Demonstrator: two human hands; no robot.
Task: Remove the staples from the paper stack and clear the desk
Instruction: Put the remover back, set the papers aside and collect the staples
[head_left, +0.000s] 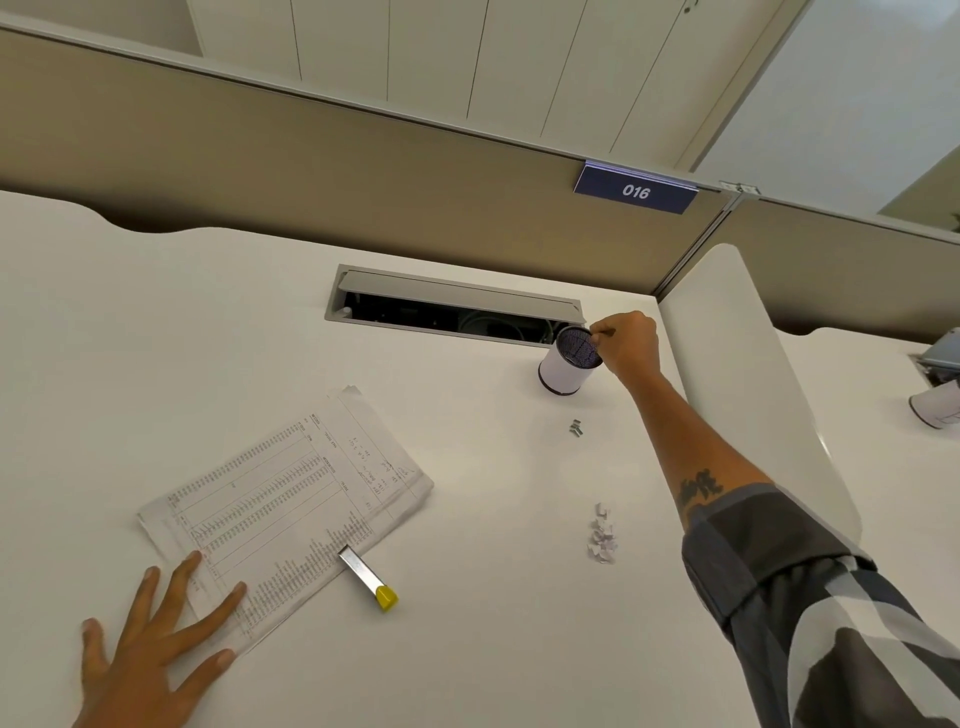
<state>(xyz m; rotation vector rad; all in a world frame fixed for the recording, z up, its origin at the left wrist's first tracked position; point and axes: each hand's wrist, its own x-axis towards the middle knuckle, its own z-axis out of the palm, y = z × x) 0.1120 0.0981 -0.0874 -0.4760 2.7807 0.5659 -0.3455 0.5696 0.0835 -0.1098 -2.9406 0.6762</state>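
A small cylindrical pen cup (566, 366) with a dark mesh inside and a white wrap outside stands upright near the far edge of a white desk (493, 597); no contents can be made out inside it. The right hand (626, 345) reaches to the cup's rim with fingers pinched together over the opening — whether they hold anything is too small to tell. Just behind the cup, a long cable tray (452, 306) set into the desk has its lid up, showing dark wiring. The left hand (156, 644) lies open and flat, fingers spread, pressing the near corner of a printed paper stack (285, 504) that sits at the desk's left. A metal staple remover with a yellow end (368, 577) rests against the stack's near edge. To the right, well apart, lie a little heap of pulled staples and paper bits (601, 532) and a few loose staples (574, 427) nearer the cup. A beige partition (311, 171) rises behind — it carries a blue plate (636, 189) reading 016.
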